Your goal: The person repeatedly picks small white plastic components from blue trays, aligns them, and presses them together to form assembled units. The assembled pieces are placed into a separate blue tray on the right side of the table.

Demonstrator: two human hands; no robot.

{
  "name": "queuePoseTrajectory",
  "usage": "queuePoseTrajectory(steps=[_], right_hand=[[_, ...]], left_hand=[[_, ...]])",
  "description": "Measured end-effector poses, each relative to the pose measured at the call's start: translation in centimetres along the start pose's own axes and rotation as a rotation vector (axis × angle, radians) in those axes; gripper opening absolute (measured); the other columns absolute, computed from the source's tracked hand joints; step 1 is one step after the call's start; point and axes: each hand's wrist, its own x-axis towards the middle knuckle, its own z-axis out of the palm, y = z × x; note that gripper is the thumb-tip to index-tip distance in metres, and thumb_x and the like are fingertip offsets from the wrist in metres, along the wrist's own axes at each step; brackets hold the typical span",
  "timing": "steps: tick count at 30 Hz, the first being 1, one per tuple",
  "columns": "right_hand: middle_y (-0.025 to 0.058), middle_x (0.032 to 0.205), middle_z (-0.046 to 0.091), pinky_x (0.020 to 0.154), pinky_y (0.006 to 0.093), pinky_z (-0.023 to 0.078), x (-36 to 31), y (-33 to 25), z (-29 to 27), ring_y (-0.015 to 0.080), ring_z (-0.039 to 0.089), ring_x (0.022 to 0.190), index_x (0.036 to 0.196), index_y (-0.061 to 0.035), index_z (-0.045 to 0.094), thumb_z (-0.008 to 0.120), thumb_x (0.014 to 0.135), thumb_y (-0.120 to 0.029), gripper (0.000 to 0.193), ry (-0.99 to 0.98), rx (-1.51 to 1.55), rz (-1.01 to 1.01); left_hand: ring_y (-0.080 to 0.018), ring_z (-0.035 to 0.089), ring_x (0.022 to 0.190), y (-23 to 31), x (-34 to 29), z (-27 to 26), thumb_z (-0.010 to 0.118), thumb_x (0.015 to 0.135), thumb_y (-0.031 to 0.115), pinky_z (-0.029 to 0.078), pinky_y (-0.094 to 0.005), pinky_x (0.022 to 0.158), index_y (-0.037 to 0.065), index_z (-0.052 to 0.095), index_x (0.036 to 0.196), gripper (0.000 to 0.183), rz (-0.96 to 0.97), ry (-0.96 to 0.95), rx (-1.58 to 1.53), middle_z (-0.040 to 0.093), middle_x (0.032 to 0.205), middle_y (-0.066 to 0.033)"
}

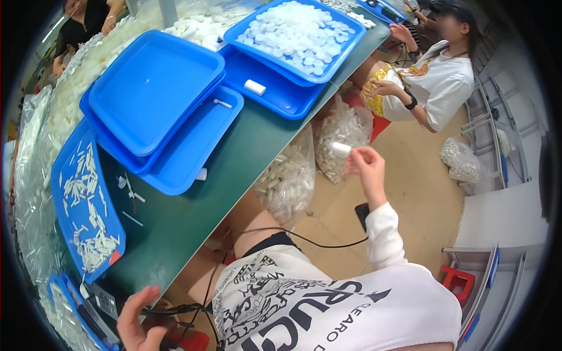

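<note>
My right hand [367, 167] is raised over the floor to the right of the table, pinching a short white plastic cylinder [341, 149] by its end. Behind that cylinder is a clear bag of small white pieces [333, 131]. Near the table's close left edge, my left hand [136, 324] is open, thumb and fingers apart, with nothing in it. A blue tray of thin white sticks [60, 169] lies on the table beyond the left hand. Another white cylinder [254, 88] lies in a blue tray farther back.
Stacked blue trays [155, 88] stand on the green table [175, 225]. One tray [234, 36] holds many white discs. A second clear bag [287, 181] hangs by the table edge. A black cable [322, 246] crosses near my lap. A co-worker [448, 82] sits at right; a red stool [455, 285] stands below.
</note>
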Motion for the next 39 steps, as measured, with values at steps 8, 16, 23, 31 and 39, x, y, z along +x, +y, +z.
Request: queuePoseTrajectory(steps=[8,16,23,31,39], right_hand=[[0.0124,0.112,0.052,0.077,0.0491,0.05,18.5,9.8,-8.5,0.0226,0.056,0.097,0.115,-0.002,0.048,0.053,0.086,-0.018,0.033,0.279,0.139,0.275],[0.0077,0.076,0.062,0.064,0.0424,0.05,10.7,11.7,3.0,0.0201,0.06,0.07,0.091,-0.0016,0.062,0.055,0.083,-0.029,0.029,-0.291,-0.552,0.502],[0.0139,0.07,0.065,0.062,0.0352,0.049,-7.3,3.1,12.8,0.0253,0.063,0.064,0.08,0.0015,0.064,0.058,0.082,-0.034,0.036,-1.035,-0.997,-0.014],[0.0171,0.071,0.062,0.061,0.0401,0.048,-13.0,-12.0,21.5,0.0342,0.06,0.066,0.085,0.0016,0.058,0.054,0.085,-0.027,0.029,-1.703,-0.602,-0.448],[0.0151,0.073,0.059,0.061,0.041,0.047,-11.3,-20.9,28.5,0.0321,0.059,0.07,0.086,-0.0002,0.055,0.055,0.081,-0.013,0.014,-1.328,-0.765,-1.069]], left_hand=[[-0.028,0.05,0.111,-1.0,1.1,-1.6,0.052,0.085,0.01,0.036,-0.0364,0.097,-0.01,0.045,0.122,0.042,0.109,0.242,-0.021,0.052,0.12,-0.0219],[-0.0216,0.053,0.105,-5.6,0.9,-4.6,0.062,0.078,0.008,0.039,-0.0317,0.09,-0.002,0.052,0.116,0.041,-0.059,0.562,0.224,0.056,0.116,-0.0125],[-0.0359,0.054,0.1,-4.5,8.5,-8.9,0.064,0.077,0.012,0.041,-0.0365,0.086,0.0,0.057,0.109,0.034,0.016,0.617,0.813,0.057,0.107,-0.0207],[-0.0307,0.061,0.084,-7.4,11.4,-10.3,0.069,0.069,0.011,0.047,-0.0347,0.076,0.004,0.06,0.108,0.041,-0.253,0.468,0.68,0.063,0.094,-0.0173],[-0.0197,0.062,0.075,-7.8,5.5,-14.5,0.064,0.073,0.006,0.048,-0.0295,0.066,0.003,0.062,0.104,0.031,-0.196,0.748,0.511,0.064,0.087,-0.0125]])
